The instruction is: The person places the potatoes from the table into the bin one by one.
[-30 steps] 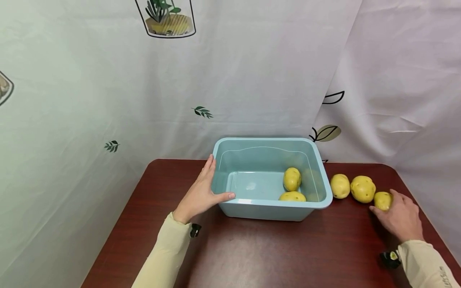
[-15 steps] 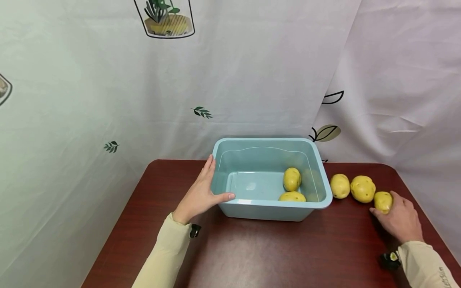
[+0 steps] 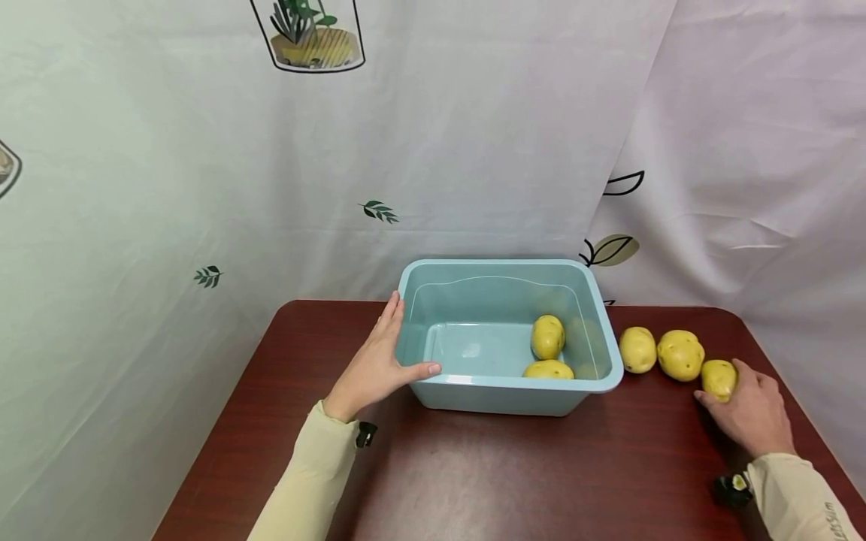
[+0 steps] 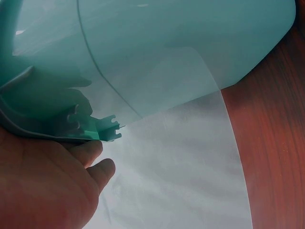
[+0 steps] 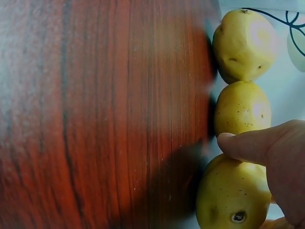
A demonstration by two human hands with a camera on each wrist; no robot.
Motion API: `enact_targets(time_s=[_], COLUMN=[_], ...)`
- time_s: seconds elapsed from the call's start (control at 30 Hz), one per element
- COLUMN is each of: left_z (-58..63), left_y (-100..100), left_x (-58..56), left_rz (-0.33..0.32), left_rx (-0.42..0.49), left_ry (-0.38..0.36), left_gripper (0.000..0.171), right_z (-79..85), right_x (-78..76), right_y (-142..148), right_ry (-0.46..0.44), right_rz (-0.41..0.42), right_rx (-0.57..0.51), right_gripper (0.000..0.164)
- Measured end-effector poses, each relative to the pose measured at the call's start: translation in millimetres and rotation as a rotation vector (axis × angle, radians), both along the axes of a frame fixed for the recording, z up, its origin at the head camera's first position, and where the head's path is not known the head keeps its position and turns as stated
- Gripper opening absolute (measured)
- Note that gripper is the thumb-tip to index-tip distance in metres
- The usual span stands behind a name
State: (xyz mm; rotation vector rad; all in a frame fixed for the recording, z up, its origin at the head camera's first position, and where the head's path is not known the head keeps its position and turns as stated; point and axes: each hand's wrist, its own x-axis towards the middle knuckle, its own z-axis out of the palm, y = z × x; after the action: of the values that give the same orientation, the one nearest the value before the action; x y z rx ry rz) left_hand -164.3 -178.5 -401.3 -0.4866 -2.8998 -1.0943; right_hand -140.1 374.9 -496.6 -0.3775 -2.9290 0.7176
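My right hand (image 3: pixel 752 409) curls round a small yellow potato (image 3: pixel 719 379) at the right end of a row on the table. In the right wrist view its thumb (image 5: pixel 243 143) lies across the top of that potato (image 5: pixel 233 195). Two more potatoes, a middle one (image 3: pixel 680 355) and a left one (image 3: pixel 637 350), sit beside it. My left hand (image 3: pixel 375 364) touches the left corner of a light blue plastic bin (image 3: pixel 501 382), fingers straight along its side and thumb over the front rim. Inside the bin, two potatoes (image 3: pixel 548 336) lie at the right; the front rim partly hides one.
The dark red wooden table (image 3: pixel 473 473) narrows toward the back. A pale curtain (image 3: pixel 473 150) with printed plants hangs right behind the bin and the table's back edge. The potato row stands just right of the bin.
My right thumb and fingers have settled a little around the rightmost potato, which has tilted or shifted slightly. My left hand and the bin stay put.
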Motion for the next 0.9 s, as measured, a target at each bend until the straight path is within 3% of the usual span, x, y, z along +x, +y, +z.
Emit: enact_targets(time_s=[0.9], left_z=[-0.6], left_y=[-0.4], left_x=[-0.9], left_rz=[-0.002], left_rx=[0.0], left_ry=[0.002], left_gripper=[0.124], right_z=[7.3], right_x=[1.7], right_y=[-0.2], right_ry=[0.015], right_rz=[-0.001], right_rx=[-0.017], right_gripper=[0.09])
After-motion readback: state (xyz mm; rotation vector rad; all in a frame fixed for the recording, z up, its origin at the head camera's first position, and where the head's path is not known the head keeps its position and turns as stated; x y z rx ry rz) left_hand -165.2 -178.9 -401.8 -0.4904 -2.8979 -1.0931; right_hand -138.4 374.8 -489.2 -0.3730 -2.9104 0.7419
